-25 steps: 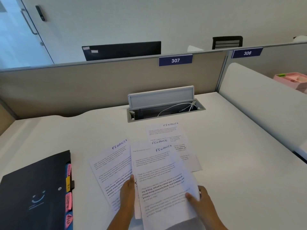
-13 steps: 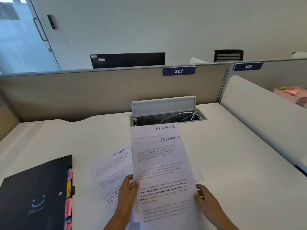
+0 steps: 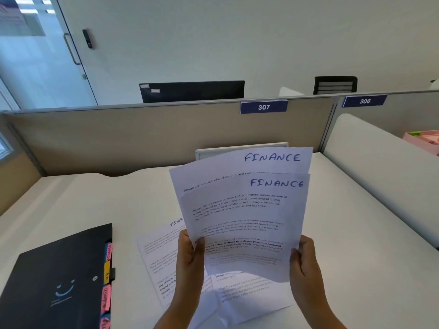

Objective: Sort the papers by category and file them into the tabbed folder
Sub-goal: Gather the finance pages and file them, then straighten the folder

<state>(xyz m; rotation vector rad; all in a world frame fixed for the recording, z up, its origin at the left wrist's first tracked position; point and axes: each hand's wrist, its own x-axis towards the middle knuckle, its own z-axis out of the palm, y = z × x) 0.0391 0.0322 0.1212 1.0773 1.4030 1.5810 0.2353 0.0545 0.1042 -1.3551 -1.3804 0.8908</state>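
Two white sheets headed FINANCE (image 3: 244, 210) are lifted off the white desk and held upright, one behind the other. My left hand (image 3: 190, 255) grips their lower left edge and my right hand (image 3: 305, 264) grips the lower right edge. More printed papers (image 3: 156, 260) lie flat on the desk below, partly hidden by my hands; one shows the letters FINA. The black tabbed folder (image 3: 59, 274) with a smiley face lies closed at the lower left, with pink and yellow tabs (image 3: 106, 281) along its right edge.
A cable box lid (image 3: 213, 150) stands behind the papers against the beige partition (image 3: 142, 138) marked 307. A white side divider (image 3: 380, 167) bounds the desk on the right, with a pink tray (image 3: 425, 138) beyond it.
Both hands have raised the two FINANCE sheets from the desk to upright in front of me. The view has tilted upward. One sheet stays flat at the left.
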